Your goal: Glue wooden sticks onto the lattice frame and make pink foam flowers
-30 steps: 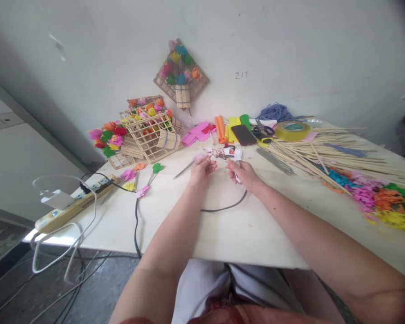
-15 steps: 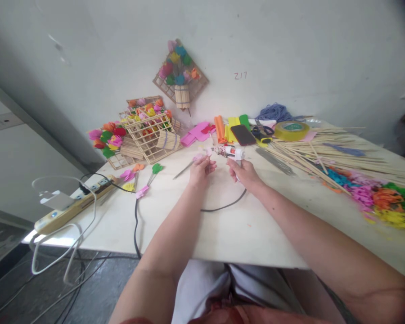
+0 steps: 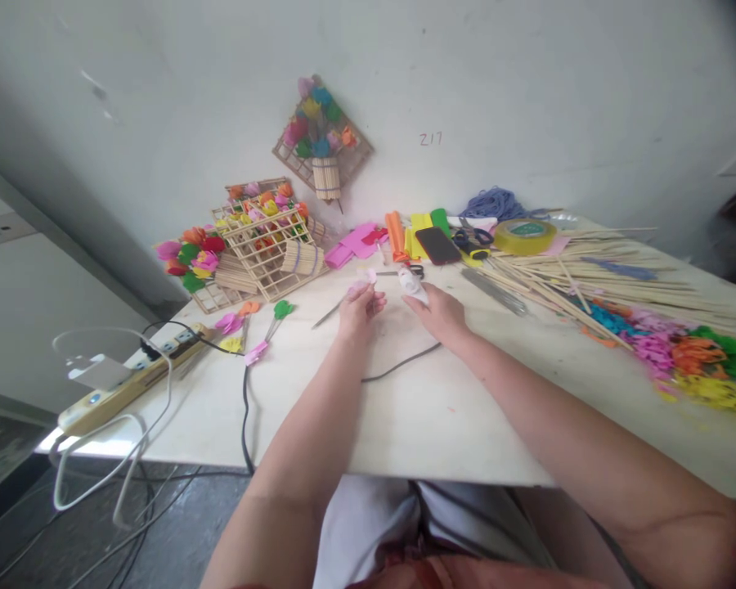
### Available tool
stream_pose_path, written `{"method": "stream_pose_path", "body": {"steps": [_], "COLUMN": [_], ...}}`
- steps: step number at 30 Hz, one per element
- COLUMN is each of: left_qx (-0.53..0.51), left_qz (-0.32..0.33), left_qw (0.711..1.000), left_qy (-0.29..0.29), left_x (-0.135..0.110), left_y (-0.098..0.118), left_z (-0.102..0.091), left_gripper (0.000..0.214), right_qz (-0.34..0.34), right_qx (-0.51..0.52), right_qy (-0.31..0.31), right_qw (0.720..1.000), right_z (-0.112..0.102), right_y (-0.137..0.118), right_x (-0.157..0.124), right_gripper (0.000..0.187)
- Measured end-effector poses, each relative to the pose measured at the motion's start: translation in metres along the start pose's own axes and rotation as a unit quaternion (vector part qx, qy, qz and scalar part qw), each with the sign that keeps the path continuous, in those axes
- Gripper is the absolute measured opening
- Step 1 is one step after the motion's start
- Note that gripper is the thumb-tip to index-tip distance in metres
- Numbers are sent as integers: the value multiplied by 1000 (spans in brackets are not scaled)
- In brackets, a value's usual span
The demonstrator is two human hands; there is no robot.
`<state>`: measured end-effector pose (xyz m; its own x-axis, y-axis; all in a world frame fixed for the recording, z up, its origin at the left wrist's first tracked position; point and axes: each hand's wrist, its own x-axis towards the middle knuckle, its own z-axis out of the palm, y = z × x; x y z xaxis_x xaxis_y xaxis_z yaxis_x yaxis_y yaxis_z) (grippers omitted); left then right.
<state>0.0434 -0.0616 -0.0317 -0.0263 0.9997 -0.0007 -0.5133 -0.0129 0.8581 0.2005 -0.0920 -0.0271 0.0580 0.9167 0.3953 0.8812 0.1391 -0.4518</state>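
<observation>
Left hand point(image 3: 361, 307) pinches a pink flower point(image 3: 369, 280) at its 12 o'clock. Right hand point(image 3: 442, 311) grips the glue gun point(image 3: 410, 284), which has drawn back and dipped, so nozzle and flower are now apart. The cord point(image 3: 398, 368) trails toward 7 o'clock.

Bare forearms point(image 3: 307, 433) — white garment point(image 3: 368, 523)

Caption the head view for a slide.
Left hand pinches a pink flower, right hand holds a glue gun, at a table strewn with sticks.
</observation>
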Motion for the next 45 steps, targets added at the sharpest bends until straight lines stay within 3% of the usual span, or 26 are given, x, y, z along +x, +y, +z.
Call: {"method": "stream_pose_path", "body": {"steps": [8,18,25,29,36,45], "left_qx": [-31,-21,-13,10,24,43], "left_qz": [35,41,39,38,32,25], "left_qw": [998,999,999,998,996,993], "left_qy": [36,10,-19,-46,-76,-109], "left_x": [2,-2,-9,-13,-17,-16], "left_y": [16,22,20,16,12,5], "left_z": [-3,4,12,16,21,22], "left_gripper": [16,17,16,16,19,25], "right_qz": [-59,-69,-102,-61,106,211], "right_qx": [-141,-136,-108,-108,-177,-208], "right_qy": [-65,-112,-82,-24,45,36], "right_qw": [986,982,985,992,977,954], "right_z": [1,8,6,-7,-31,-35], "right_y": [-14,-26,-27,-7,59,103], "right_x": [-7,-10,-9,4,31,39], "right_gripper": [36,38,40,35,28,31]}}
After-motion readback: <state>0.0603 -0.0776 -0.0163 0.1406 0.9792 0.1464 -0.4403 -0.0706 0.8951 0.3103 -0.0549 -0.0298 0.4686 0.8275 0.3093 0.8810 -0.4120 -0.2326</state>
